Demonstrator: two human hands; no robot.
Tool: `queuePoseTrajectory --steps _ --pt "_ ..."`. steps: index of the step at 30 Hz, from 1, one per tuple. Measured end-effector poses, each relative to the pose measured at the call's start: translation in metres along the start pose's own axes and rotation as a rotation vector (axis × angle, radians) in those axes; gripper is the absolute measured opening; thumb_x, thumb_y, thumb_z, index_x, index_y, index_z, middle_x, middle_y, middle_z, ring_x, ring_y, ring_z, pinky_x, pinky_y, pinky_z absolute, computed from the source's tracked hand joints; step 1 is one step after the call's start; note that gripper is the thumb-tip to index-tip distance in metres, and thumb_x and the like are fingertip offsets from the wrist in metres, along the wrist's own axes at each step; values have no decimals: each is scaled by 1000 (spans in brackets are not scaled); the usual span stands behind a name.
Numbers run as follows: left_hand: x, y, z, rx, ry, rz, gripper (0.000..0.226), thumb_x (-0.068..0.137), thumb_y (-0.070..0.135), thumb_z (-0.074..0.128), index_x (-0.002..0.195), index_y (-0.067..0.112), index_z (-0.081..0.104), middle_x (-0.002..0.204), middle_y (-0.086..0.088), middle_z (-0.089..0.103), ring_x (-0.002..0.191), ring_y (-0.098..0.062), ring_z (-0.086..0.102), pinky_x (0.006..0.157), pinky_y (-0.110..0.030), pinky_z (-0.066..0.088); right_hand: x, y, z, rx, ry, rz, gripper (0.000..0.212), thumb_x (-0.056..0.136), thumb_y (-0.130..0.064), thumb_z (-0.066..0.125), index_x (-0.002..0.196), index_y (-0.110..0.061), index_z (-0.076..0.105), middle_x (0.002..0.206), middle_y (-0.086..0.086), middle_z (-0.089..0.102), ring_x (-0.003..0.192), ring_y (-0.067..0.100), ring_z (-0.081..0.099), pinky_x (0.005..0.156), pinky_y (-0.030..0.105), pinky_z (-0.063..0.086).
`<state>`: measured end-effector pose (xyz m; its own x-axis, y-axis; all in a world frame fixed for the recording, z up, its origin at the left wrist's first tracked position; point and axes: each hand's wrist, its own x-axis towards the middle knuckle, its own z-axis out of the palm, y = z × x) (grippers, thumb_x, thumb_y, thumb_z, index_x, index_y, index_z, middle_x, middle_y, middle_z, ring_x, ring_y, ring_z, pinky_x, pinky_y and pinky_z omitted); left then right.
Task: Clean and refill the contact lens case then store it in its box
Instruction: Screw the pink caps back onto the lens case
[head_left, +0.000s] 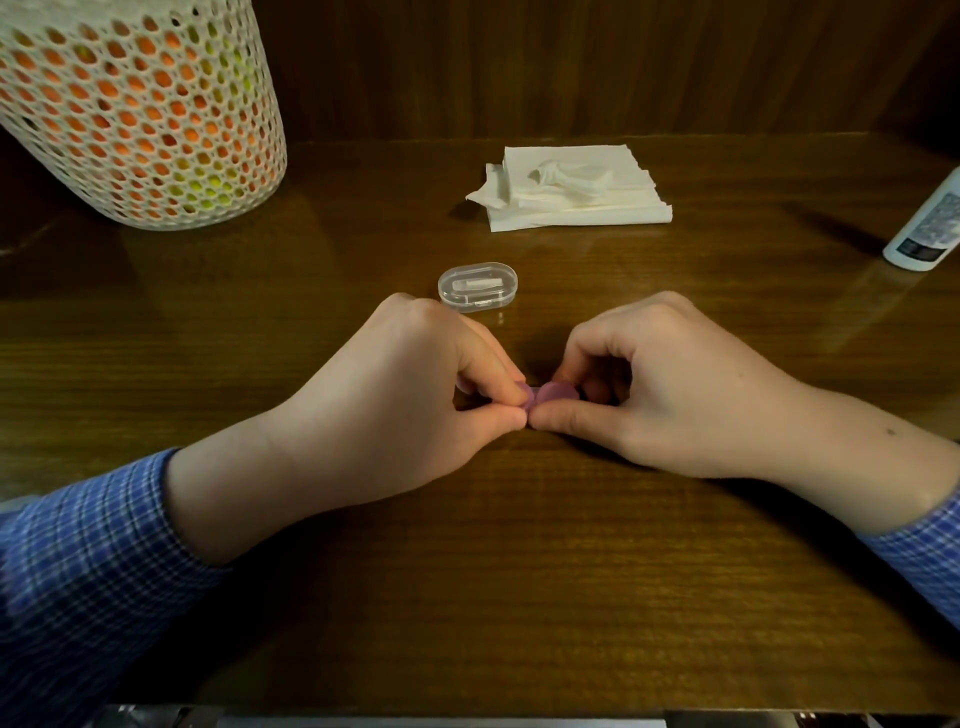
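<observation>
Wooden table (519, 571), left hand (395, 395) and right hand (670, 395) both curled, pinching purple lens case (550, 396) between fingertips

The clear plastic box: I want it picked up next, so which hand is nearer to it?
Left. The left hand has its knuckles right beside the clear plastic box; the right hand lies farther off, toward the person and to the right.

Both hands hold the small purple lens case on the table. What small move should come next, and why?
Probably the right hand should twist the cap while the left hand steadies the purple lens case. Both hands pinch it between fingertips and thumbs, and the tissues and the bottle lie untouched. Whether the caps are already loose cannot be seen.
</observation>
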<state>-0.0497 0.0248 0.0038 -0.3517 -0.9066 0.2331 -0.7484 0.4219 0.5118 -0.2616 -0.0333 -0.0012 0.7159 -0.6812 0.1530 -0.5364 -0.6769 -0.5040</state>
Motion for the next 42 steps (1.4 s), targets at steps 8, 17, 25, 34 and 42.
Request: queuePoseTrajectory --steps 8,17,25,34,42 --pt "-1 -1 0 -7 5 4 8 83 24 84 91 26 85 97 16 78 97 8 69 87 -7 52 0 7 -10 94 -139 -44 22 86 -44 74 106 -36 77 77 -12 71 69 13 66 54 24 52" --pt "-1 0 0 0 -2 3 7 83 24 83 90 24 85 97 16 78 99 8 68 87 -7 52 1 6 -5 89 -116 -11 19 84 -45 76 99 -34 77 74 -15 71 66 11 67 55 22 52" --pt "-3 1 3 30 32 13 8 83 23 82 91 24 84 99 14 78 97 5 69 87 -10 54 -6 -3 3 -8 -28 -8 30 82 -52 64 98 -31 79 80 -17 72 72 3 65 60 17 50" --pt "-6 2 7 60 71 22 10 85 20 83 94 22 84 100 12 78 97 2 70 87 -13 55 -8 -6 7 -41 32 49 20 86 -49 70 96 -34 78 76 -16 70 71 -1 63 57 12 44" --pt "-5 0 5 64 58 37 10 86 22 82 95 23 84 102 13 78 98 4 69 89 -12 54 -4 -2 -1 39 -69 41 19 85 -45 73 100 -35 78 78 -18 72 75 -5 65 61 10 47"
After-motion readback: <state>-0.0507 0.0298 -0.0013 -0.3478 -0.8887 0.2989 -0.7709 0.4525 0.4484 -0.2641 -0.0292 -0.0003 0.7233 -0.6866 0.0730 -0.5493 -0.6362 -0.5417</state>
